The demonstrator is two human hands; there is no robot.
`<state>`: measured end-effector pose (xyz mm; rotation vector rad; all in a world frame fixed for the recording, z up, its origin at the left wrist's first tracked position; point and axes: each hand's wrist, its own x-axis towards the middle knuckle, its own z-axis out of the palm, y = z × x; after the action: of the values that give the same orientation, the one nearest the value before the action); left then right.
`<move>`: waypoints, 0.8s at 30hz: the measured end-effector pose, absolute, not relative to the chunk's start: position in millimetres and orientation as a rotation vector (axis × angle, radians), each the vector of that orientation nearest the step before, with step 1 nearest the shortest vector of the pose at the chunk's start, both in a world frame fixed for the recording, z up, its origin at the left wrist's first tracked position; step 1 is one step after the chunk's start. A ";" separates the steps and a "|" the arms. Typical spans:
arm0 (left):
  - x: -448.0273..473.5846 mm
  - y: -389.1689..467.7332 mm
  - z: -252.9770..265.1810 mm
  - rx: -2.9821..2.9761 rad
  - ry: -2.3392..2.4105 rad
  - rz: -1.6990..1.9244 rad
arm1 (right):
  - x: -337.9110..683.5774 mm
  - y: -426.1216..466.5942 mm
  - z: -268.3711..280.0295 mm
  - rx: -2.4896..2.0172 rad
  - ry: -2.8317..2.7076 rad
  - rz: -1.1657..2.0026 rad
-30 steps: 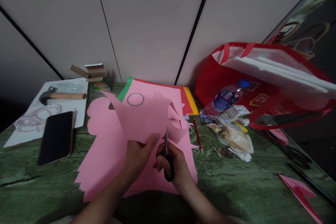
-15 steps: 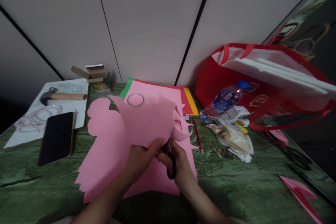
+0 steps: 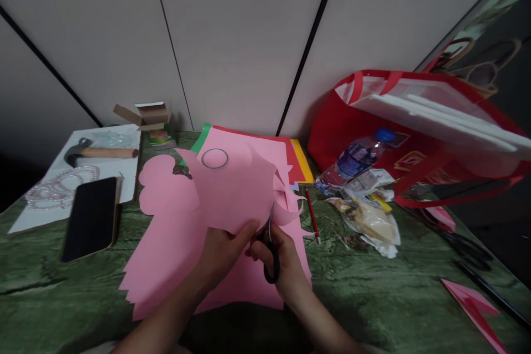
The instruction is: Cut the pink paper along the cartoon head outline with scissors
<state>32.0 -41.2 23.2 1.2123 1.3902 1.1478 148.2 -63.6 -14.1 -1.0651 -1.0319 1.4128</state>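
A black phone (image 3: pixel 90 218) lies face up at the left of the frame on the green marbled tabletop (image 3: pixel 394 298). Behind it, a white sheet (image 3: pixel 124 168) carries a wooden-handled hammer (image 3: pixel 102 151) and clear bead bracelets (image 3: pixel 58 185). An open cardboard box (image 3: pixel 145 114) stands by the wall, upper left. A red pencil (image 3: pixel 312 214) lies at centre right, near crumpled wrappers (image 3: pixel 369 218) and a plastic water bottle (image 3: pixel 357 157) with a blue cap. A red tote bag (image 3: pixel 418 138) holding white boards fills the right side.
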 end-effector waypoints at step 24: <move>31.5 -38.7 24.9 1.125 1.138 1.067 | 148.6 -62.5 -10.9 -1.096 -0.971 1.435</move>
<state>31.5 -38.7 24.9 1.1254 1.1384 1.0669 148.6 -62.5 -10.9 -1.0963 -0.9708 1.4348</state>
